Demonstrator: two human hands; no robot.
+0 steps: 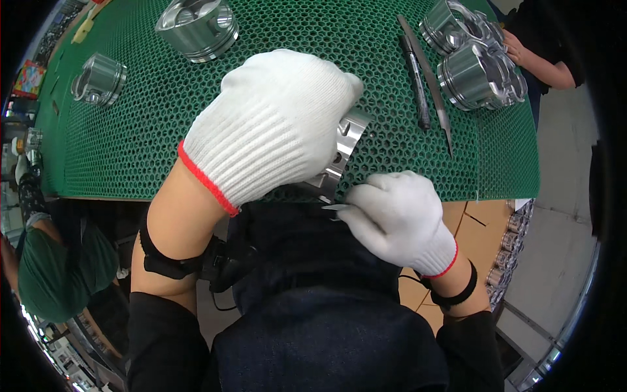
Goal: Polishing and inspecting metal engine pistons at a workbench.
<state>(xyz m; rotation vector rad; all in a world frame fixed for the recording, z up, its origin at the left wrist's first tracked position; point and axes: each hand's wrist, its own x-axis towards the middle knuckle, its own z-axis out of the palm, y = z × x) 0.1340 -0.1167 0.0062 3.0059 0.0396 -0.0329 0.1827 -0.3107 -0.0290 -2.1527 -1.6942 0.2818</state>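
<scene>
My left hand (pixel 281 117), in a white knit glove with a red cuff edge, is closed over a shiny metal piston (pixel 351 136). The glove hides most of this piston; its side with holes and grooves shows past the fingers, near the mat's front edge. My right hand (pixel 398 219), gloved the same way, pinches a small pointed blade (pixel 334 207). Its tip points left, just below the piston's lower end; whether they touch I cannot tell. The blade's handle is hidden inside the glove.
A green honeycomb mat (pixel 261 32) covers the table. Further pistons stand at the back left (pixel 198 29), far left (pixel 99 80) and back right (pixel 477 75). A black marker (pixel 416 85) lies beside a long metal file (pixel 428 75). Another person's hand (pixel 514 49) is at the right pistons.
</scene>
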